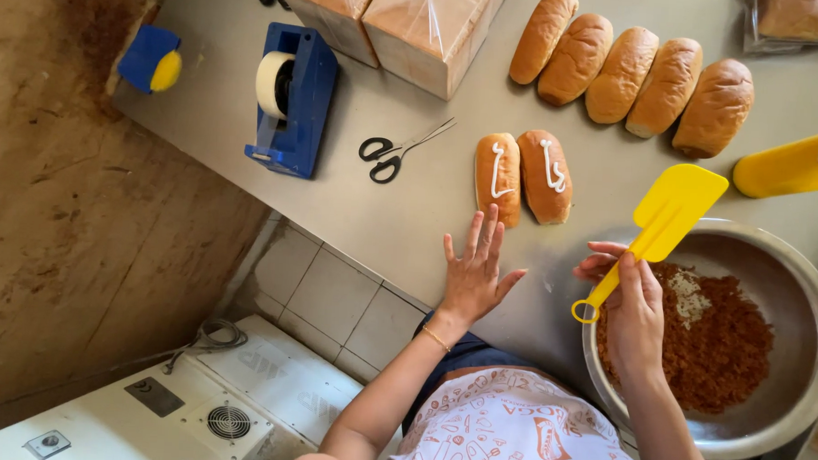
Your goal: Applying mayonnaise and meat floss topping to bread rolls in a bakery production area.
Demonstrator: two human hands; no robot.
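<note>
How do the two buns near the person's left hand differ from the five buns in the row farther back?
The two buns carry white squiggles of topping; the row of five is plain. The two lie by the left hand, whose fingertips reach one; the five lie untouched, farther off. All are golden-brown, oblong buns.

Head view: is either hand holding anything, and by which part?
The right hand holds a yellow plastic spatula by its handle, near the looped end. The left hand holds nothing, lying flat on the steel table.

Small bakery workroom, steel worktable (410,202), rows of buns (632,76), bagged loaves (418,23), tape dispenser (290,101)
</note>
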